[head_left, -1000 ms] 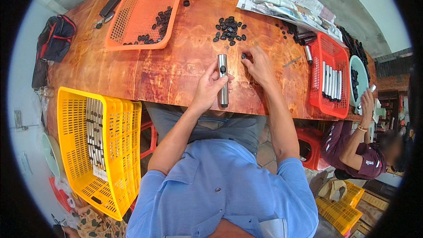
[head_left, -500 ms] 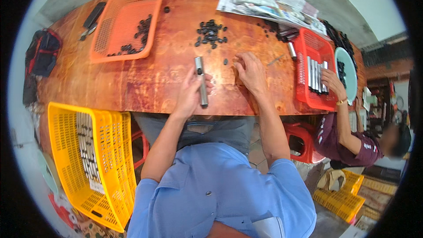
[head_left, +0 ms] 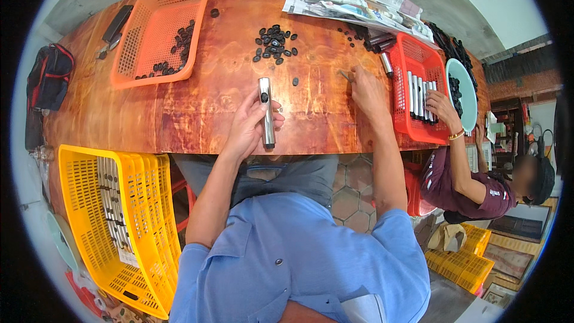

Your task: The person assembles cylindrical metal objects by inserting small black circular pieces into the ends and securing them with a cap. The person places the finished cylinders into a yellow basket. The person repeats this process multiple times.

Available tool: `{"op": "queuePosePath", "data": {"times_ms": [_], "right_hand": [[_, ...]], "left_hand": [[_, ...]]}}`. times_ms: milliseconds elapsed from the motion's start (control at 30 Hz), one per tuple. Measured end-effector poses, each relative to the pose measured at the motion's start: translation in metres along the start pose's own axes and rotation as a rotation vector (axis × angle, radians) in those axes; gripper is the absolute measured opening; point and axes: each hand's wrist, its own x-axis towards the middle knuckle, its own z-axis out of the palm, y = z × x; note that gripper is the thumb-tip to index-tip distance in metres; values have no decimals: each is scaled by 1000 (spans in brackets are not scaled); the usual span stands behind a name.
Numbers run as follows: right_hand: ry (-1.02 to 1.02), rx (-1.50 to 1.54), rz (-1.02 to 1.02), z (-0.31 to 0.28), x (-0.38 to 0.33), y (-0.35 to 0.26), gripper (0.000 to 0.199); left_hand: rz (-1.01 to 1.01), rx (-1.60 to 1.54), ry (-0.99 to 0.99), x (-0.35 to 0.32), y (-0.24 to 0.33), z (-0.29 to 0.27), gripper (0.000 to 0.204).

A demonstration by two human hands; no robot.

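Note:
A shiny metal tube (head_left: 267,122) stands out over the near table edge, its lower end capped in black and a black oval piece (head_left: 265,97) set near its upper end. Around it my left hand (head_left: 244,125) is closed, with the thumb alongside the oval piece. My right hand (head_left: 372,97) is over the table to the right, fingers pinched at a thin, pointed, dark tool (head_left: 345,76) whose tip sticks out to the left; the rest of it is hidden. One loose black oval piece (head_left: 295,82) lies between the hands, before a pile of similar pieces (head_left: 275,42).
An orange basket (head_left: 122,54) holding black pieces sits at left, a yellow crate (head_left: 152,203) with tubes below it. At right, a co-worker's hand (head_left: 441,107) touches tubes in a red basket (head_left: 403,122) beside a pale green bowl (head_left: 472,101). Newspapers (head_left: 359,0) lie at the back.
My right hand has moved right and taken up the thin tool that lay on the table. My left hand still holds the tube, now turned to show its oval piece more fully.

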Motion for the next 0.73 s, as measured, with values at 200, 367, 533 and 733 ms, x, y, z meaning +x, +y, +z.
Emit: {"op": "queuePosePath", "data": {"times_ms": [200, 367, 533, 733], "right_hand": [[-21, 1129, 269, -8, -11, -31, 22], [6, 1787, 160, -12, -34, -95, 15], [-51, 1517, -39, -5, -54, -137, 18], [-60, 1489, -54, -5, -55, -144, 17]], "left_hand": [[-21, -23, -36, 0, -5, -7, 56], [-56, -26, -72, 2, -2, -5, 52], [-55, -56, -83, 3, -4, -8, 52], [-62, -31, -63, 2, -4, -9, 57]]}}
